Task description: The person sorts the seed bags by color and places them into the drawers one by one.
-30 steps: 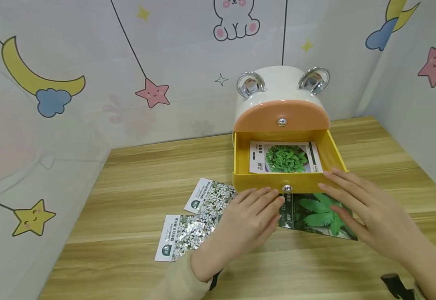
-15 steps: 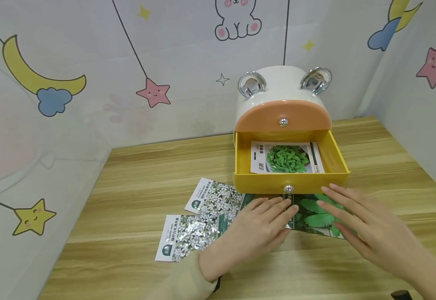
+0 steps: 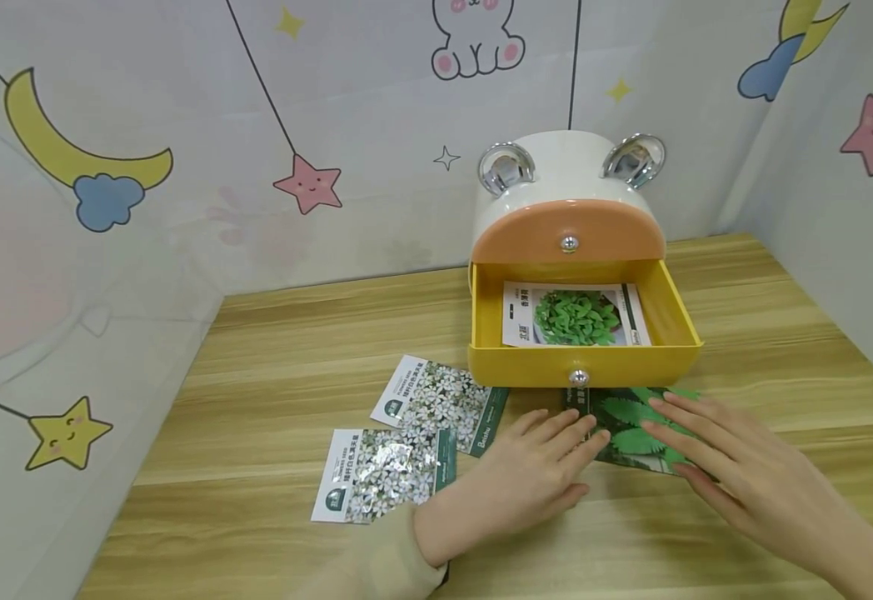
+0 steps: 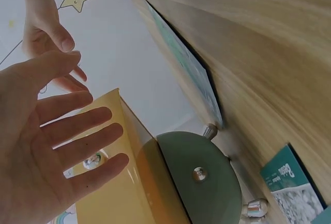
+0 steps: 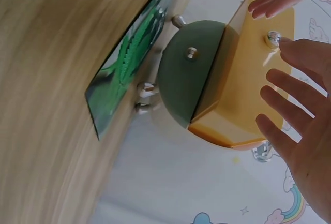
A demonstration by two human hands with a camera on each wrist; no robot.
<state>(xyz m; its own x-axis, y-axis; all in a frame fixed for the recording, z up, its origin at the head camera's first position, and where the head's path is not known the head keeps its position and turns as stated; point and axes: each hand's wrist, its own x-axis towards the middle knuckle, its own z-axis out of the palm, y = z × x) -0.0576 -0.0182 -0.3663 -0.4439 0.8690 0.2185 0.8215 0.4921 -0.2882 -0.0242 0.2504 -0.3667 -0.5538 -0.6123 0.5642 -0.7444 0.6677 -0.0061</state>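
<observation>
A small cabinet (image 3: 567, 179), white with silver ears, has its yellow drawer (image 3: 522, 367) pulled out. Inside lies a seed packet with a leafy green picture (image 3: 575, 315). My left hand (image 3: 530, 475) hovers over the table just in front of the drawer, palm down, fingers straight and holding nothing. To its right, my right hand (image 3: 755, 471) is held above a dark seed packet with green leaves (image 3: 635, 421), partly covering it in the head view. Both wrist views show the fingers spread and apart from the drawer front.
Two seed packets with white flowers, a nearer one (image 3: 384, 479) and a farther one (image 3: 440, 396), lie on the wooden table (image 3: 279, 358) left of the hands. Below the yellow drawer is a closed green drawer (image 4: 207, 167). Walls with cartoon prints surround the table.
My right hand has come off the drawer's front corner and moved lower. My left hand has shifted right and toward the near edge, uncovering the ends of the flower packets.
</observation>
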